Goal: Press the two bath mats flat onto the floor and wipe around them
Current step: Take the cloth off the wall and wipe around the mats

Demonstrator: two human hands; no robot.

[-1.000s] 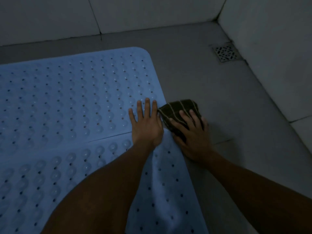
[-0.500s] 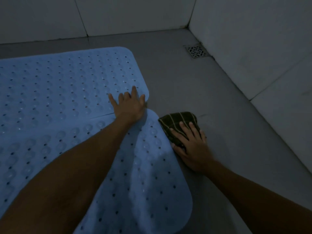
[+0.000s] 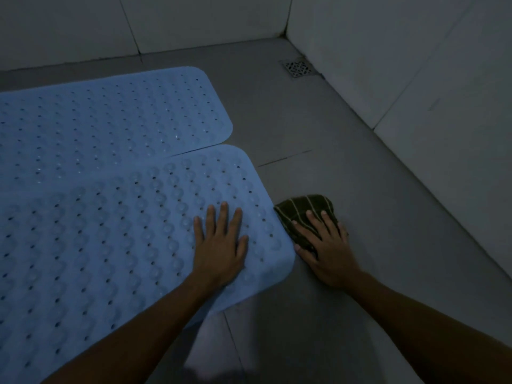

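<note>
Head view: left hand (image 3: pixel 220 246) spread flat on near mat (image 3: pixel 110 245), by its right corner; right hand (image 3: pixel 327 245) flat on cloth (image 3: pixel 303 210), touching mat's right edge. Far mat (image 3: pixel 110 120) beyond. Bare floor (image 3: pixel 360 189) rightward of cloth, nearer right hand.

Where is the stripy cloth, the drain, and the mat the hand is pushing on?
stripy cloth (image 3: pixel 304 209), head view, its bare top part beyond the fingers.
drain (image 3: pixel 298 68), head view, middle of the grate.
near mat (image 3: pixel 110 245), head view, its bumpy middle.
</note>
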